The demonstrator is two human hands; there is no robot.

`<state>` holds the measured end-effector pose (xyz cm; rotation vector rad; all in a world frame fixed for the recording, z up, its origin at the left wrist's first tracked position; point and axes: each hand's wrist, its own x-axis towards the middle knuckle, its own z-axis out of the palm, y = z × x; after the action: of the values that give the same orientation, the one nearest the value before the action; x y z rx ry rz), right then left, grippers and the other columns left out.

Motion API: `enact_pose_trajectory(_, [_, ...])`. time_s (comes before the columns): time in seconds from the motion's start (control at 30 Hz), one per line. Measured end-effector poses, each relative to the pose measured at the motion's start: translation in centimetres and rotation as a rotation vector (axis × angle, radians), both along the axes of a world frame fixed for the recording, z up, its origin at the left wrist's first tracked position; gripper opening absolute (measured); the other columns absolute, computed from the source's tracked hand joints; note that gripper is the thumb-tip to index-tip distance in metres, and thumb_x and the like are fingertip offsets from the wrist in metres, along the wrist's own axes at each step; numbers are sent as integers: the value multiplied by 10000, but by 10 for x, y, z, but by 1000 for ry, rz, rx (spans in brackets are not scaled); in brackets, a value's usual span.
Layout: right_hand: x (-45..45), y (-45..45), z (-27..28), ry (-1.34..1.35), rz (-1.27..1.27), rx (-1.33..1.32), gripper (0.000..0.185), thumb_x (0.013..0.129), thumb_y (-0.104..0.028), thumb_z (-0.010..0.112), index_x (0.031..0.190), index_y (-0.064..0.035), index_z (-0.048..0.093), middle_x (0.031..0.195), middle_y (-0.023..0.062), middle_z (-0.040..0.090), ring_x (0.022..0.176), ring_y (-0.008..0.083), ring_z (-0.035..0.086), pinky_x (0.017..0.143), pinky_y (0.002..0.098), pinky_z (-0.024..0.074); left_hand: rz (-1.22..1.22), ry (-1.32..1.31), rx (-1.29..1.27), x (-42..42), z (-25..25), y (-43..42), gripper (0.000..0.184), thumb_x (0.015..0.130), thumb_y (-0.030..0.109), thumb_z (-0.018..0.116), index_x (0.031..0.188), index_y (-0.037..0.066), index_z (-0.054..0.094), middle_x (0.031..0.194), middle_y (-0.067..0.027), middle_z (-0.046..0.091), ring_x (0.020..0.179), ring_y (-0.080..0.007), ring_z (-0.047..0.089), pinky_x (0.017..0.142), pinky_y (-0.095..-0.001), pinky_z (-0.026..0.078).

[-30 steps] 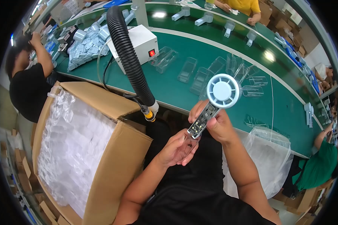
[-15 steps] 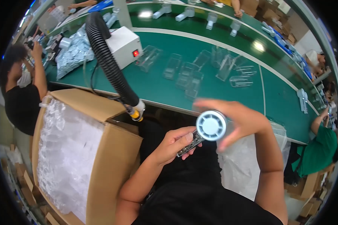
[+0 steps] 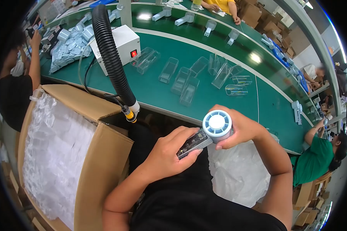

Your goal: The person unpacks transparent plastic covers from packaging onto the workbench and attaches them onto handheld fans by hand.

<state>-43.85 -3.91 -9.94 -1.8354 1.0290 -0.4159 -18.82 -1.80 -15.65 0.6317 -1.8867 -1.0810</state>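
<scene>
A light-blue handheld fan point(image 3: 217, 122) with a round, spoked head is held above my lap. Its handle point(image 3: 195, 144) points down and left, with a dark circuit board exposed along it. My left hand point(image 3: 169, 152) is closed around the handle, fingers over the top and thumb along the lower side. Around the right side of the round head wraps my right hand point(image 3: 239, 126), thumb underneath. The palm side of the right hand is hidden behind the head.
Several clear plastic cases point(image 3: 189, 91) lie on the green table point(image 3: 150, 86). A black flexible hose point(image 3: 113, 57) hangs before a white box point(image 3: 121, 44) with a red switch. On the left stands a carton point(image 3: 104, 154) lined with plastic. Fan bodies point(image 3: 185, 18) sit on the belt; people work nearby.
My right hand, blurred and spread beside the fan head before, is now closed around it. My left hand's fingers have moved over the top of the handle. The whole view has shifted slightly.
</scene>
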Motion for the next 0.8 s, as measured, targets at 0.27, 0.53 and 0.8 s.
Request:
enact_pose_trajectory(0.27, [14, 24, -8, -104, -183, -119, 609, 654, -232, 864, 1119, -50, 515, 1014, 69, 609, 963, 166, 588, 835, 311, 470, 94, 118, -33, -10, -4, 6, 399, 760, 20, 709, 1134, -49, 588, 950, -167, 627, 822, -274, 632, 731, -329, 509])
enact_pose_trajectory(0.53, [22, 75, -41, -184, -434, -328, 647, 635, -185, 857, 1136, -38, 475, 990, 85, 643, 907, 169, 639, 786, 313, 506, -101, -1, -133, -5, -3, 6, 435, 720, 32, 734, 1122, -55, 593, 972, -183, 653, 815, -301, 667, 700, -339, 531])
enact_pose_trajectory(0.8, [-14, 71, 2, -130, -379, -225, 628, 628, -212, 853, 1114, -40, 494, 956, 99, 636, 877, 205, 656, 755, 332, 512, -164, 63, -118, -43, 5, 4, 431, 737, 52, 725, 1126, -74, 586, 993, -202, 642, 861, -342, 656, 763, -370, 525])
